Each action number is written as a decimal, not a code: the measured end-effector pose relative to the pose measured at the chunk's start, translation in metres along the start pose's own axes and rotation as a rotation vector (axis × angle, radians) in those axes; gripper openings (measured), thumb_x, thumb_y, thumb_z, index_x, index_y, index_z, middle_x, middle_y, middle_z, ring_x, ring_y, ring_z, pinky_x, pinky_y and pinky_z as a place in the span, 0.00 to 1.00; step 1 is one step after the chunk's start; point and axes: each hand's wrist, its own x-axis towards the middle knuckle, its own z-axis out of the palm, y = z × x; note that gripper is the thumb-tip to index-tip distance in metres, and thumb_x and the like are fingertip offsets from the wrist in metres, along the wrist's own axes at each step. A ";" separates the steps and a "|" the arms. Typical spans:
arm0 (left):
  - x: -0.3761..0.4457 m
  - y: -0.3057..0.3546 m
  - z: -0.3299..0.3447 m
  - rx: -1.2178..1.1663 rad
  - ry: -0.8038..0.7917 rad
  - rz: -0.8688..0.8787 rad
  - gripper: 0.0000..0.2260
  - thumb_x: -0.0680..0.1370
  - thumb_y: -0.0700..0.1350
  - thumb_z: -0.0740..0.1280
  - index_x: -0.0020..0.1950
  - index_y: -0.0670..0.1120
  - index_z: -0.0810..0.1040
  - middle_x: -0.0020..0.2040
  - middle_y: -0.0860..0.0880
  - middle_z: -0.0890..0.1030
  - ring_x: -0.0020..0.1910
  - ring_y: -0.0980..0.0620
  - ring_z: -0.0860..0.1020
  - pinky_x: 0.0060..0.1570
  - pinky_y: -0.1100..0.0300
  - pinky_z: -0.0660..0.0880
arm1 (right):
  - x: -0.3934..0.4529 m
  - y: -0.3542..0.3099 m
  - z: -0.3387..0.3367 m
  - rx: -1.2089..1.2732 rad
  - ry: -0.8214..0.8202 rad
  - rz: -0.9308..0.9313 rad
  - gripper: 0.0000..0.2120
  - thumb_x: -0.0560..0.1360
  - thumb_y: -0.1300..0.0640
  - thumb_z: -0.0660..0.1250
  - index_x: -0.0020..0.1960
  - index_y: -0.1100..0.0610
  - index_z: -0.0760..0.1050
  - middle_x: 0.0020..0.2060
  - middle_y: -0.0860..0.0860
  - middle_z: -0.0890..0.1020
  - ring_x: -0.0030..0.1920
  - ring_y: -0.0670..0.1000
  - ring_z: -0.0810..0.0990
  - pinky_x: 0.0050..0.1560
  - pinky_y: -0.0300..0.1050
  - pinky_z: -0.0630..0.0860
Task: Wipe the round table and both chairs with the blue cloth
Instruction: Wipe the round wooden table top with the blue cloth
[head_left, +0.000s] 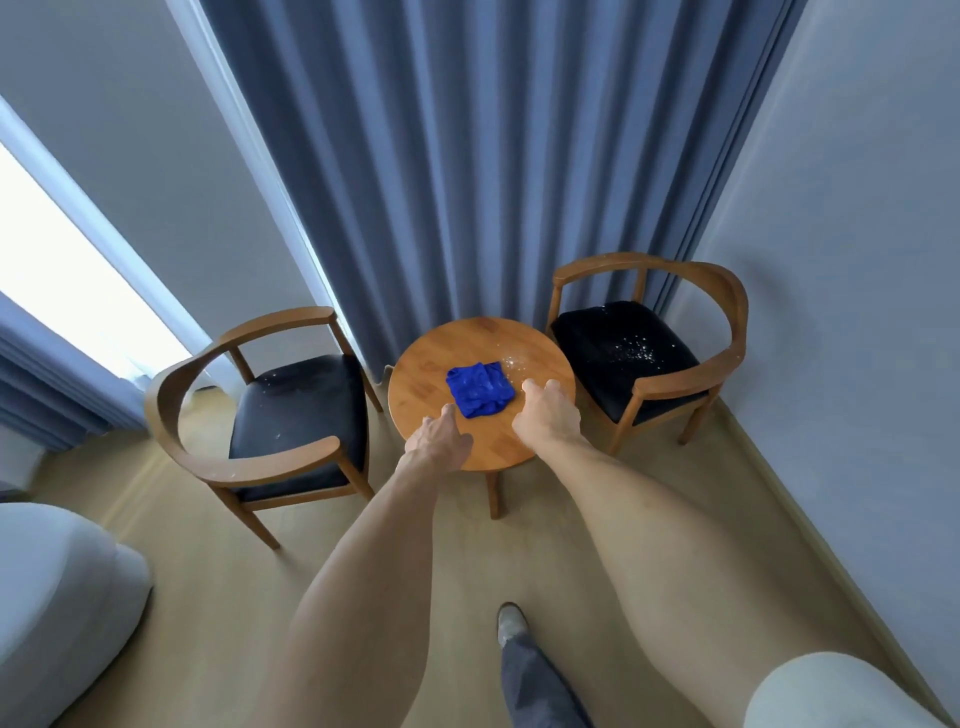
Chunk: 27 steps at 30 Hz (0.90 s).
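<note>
The blue cloth (479, 388) lies crumpled in the middle of the round bench (426, 374), with white specks scattered just to its right. The left hand (439, 434) reaches over the near edge, fingers loosely curled and holding nothing, close to the cloth's near-left corner. The right hand (545, 413) hovers just right of the cloth, likewise holding nothing. White crumbs dot the right chair (649, 343); the left chair (270, 410) has a few.
</note>
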 end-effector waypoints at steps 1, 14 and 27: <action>0.018 -0.001 -0.003 -0.010 -0.001 -0.016 0.27 0.78 0.49 0.61 0.76 0.52 0.58 0.61 0.44 0.74 0.54 0.44 0.78 0.50 0.50 0.78 | 0.019 -0.004 0.005 0.014 -0.010 -0.012 0.17 0.76 0.60 0.63 0.64 0.53 0.70 0.58 0.55 0.72 0.55 0.55 0.75 0.48 0.48 0.76; 0.217 -0.012 -0.010 -0.043 -0.123 -0.185 0.24 0.79 0.50 0.59 0.75 0.49 0.61 0.64 0.43 0.73 0.55 0.42 0.78 0.50 0.50 0.77 | 0.217 -0.041 0.072 0.051 -0.213 0.042 0.19 0.76 0.61 0.63 0.66 0.55 0.69 0.60 0.56 0.73 0.56 0.58 0.76 0.52 0.49 0.72; 0.459 -0.018 0.003 -0.048 -0.269 -0.109 0.22 0.80 0.46 0.58 0.74 0.48 0.63 0.67 0.42 0.70 0.56 0.42 0.77 0.46 0.52 0.74 | 0.412 -0.071 0.194 -0.003 -0.377 0.233 0.21 0.75 0.61 0.63 0.67 0.54 0.69 0.63 0.57 0.71 0.62 0.58 0.72 0.54 0.52 0.77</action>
